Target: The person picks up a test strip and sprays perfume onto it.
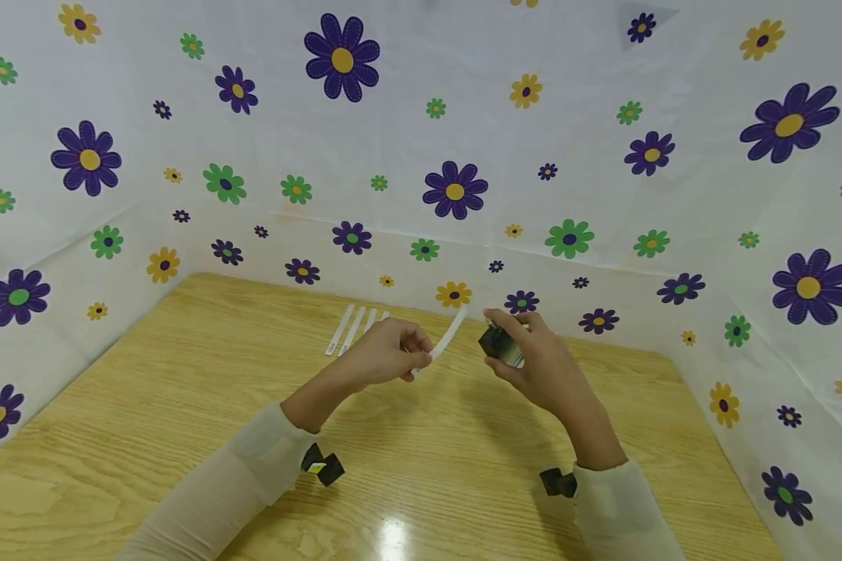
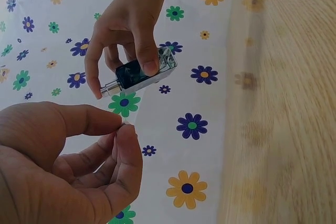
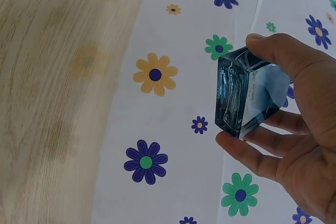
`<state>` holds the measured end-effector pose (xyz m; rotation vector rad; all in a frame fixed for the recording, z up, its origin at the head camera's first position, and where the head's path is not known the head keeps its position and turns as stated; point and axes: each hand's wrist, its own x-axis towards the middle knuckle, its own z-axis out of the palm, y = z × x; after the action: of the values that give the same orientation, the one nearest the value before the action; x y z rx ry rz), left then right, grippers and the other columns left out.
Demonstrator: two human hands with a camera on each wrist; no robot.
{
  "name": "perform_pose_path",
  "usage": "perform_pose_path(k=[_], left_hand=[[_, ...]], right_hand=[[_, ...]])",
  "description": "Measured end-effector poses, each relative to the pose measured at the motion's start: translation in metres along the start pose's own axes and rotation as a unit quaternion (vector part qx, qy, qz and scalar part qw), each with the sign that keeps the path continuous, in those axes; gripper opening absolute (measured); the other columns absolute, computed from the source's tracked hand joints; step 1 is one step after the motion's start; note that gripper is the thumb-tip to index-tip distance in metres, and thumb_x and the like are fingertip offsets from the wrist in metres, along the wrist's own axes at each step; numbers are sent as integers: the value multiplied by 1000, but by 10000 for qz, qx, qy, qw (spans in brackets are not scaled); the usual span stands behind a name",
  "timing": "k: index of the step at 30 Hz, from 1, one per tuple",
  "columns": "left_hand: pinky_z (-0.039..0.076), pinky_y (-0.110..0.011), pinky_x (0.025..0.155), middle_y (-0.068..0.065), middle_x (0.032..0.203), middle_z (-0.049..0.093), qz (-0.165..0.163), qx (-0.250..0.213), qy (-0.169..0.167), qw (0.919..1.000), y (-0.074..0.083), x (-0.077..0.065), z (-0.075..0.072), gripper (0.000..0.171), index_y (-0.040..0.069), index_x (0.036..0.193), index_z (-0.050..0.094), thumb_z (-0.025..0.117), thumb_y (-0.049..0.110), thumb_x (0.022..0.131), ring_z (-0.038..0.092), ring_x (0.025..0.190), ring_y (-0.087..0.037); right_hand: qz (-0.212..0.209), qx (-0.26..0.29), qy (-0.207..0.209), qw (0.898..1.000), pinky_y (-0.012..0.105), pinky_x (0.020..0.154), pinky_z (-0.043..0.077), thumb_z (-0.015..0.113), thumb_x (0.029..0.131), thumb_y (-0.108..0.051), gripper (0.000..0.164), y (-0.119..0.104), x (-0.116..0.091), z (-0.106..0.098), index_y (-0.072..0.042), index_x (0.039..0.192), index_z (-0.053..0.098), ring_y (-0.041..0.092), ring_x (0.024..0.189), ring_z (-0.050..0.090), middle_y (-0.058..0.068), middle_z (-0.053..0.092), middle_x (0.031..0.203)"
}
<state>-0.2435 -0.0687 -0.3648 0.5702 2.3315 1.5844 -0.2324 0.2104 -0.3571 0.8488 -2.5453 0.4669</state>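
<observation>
My left hand [image 1: 382, 352] pinches one end of a white paper strip [image 1: 450, 333] between thumb and forefinger. The strip's free end rises to the right, curving slightly, over the table's far part. Facing it, my right hand [image 1: 546, 365] grips a blue glass perfume bottle [image 3: 247, 95] by its sides. In the left wrist view a silver spray nozzle [image 2: 110, 88] tops the tilted bottle, with the right forefinger on it and the nozzle end toward the left hand. Several similar strips [image 1: 340, 330] lie side by side on the table, partly hidden behind the left hand.
The wood-grain table [image 1: 421, 483] is enclosed at the back and sides by white cloth [image 1: 393, 132] printed with flowers. Small black devices [image 1: 326, 467] sit at both wrists by the light sleeves [image 1: 252, 460]. The strips lie near the table's back edge.
</observation>
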Motion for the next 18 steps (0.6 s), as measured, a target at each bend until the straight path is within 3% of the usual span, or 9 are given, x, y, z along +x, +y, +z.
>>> perform_pose_path(k=[7,11,18], left_hand=[[62,-42,77,-13,94,67,-73,-12,80,9999,-2,0,-3,10,2,106,68,68,8,98,67,79,-24],[62,-46,80,-18,98,67,-101,-30,106,9999,-2,2,-6,9,3,106,69,68,8,98,68,85,-31],[62,-40,76,-14,95,67,-89,-101,139,9998,-4,3,-11,11,0,107,68,67,8,99,66,78,-21]], right_hand=[[-27,49,53,10000,46,66,61,85,86,-22,73,3,1,1,-19,150,49,35,82,68,28,55,126],[-38,62,75,9999,46,65,61,85,86,-21,73,4,1,1,-19,150,49,34,80,68,28,55,126],[10,23,77,10000,47,67,61,84,87,-24,73,7,0,2,-20,150,48,35,83,69,28,54,128]])
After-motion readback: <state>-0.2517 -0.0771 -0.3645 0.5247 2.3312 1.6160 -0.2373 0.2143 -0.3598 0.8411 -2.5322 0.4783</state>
